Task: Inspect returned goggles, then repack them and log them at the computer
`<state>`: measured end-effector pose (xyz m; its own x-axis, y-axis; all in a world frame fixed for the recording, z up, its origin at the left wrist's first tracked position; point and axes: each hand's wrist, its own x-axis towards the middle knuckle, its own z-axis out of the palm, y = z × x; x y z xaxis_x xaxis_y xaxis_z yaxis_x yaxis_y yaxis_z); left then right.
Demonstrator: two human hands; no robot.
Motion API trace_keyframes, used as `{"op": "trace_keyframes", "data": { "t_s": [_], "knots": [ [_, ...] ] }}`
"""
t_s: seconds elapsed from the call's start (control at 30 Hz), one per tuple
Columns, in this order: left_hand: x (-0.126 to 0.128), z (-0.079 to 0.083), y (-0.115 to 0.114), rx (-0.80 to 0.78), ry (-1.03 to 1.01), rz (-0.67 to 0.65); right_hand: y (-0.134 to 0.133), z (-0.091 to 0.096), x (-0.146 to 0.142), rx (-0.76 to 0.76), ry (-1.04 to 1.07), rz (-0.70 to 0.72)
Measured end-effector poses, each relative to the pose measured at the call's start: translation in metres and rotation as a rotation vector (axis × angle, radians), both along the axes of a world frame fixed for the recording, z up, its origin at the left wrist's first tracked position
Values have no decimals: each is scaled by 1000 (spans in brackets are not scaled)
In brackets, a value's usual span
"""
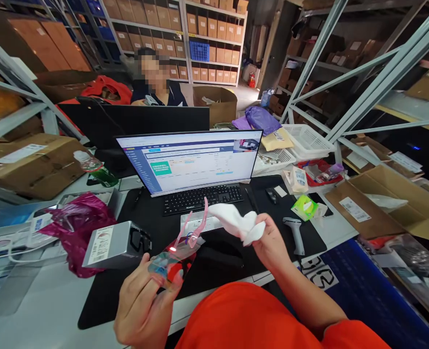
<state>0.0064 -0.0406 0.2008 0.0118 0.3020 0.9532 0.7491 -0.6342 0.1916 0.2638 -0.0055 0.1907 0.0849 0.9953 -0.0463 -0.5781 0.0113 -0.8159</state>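
Observation:
My left hand (145, 298) is closed on a pair of glasses (197, 235). Their pink temples point up and away from me, and the shiny lens side lies between my thumb and fingers. A crumpled white tissue (238, 222) is pinched in my right hand (273, 246), apart from the glasses. Below and between the hands is a black desk mat (127, 295). To the left of my left hand rests a grey box (116, 245) with a white label and a picture of dark glasses frames. A black keyboard (203, 198) lies just beyond the tissue.
A lit monitor (196, 165) stands ahead. On the right are a mouse (271, 195), a barcode scanner (294, 235), a green tissue pack (304, 207) and an open carton (363, 208). At left are a magenta plastic bag (79, 228) and a bottle (98, 169). A person (159, 92) sits opposite.

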Motion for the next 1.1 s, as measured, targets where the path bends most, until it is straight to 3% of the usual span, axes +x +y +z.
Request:
{"op": "trace_keyframes", "data": {
  "t_s": [0.1, 0.2, 0.3, 0.4, 0.5, 0.77, 0.9, 1.1],
  "knots": [
    [5, -2, 2, 11, 27, 2, -11, 1, -21, 35, -25, 234],
    [7, -8, 3, 24, 83, -11, -20, 15, -51, 77, -9, 336],
    [3, -16, 1, 2, 155, -61, -23, 32, -72, 53, -10, 366],
    [-2, -22, -4, -24, 229, -77, -19, 40, -81, 27, -65, 265],
    [-3, -26, -8, -46, 247, -84, -10, 42, -79, 19, -86, 183],
    [1, -23, -4, -49, 288, -79, 12, 43, -66, 3, 40, 245],
    [1, -20, 3, -65, 262, -146, 20, 39, -50, 63, -71, 377],
    [-2, -16, 14, -110, 309, -232, 24, 31, -24, 139, -400, 593]
  ]
}}
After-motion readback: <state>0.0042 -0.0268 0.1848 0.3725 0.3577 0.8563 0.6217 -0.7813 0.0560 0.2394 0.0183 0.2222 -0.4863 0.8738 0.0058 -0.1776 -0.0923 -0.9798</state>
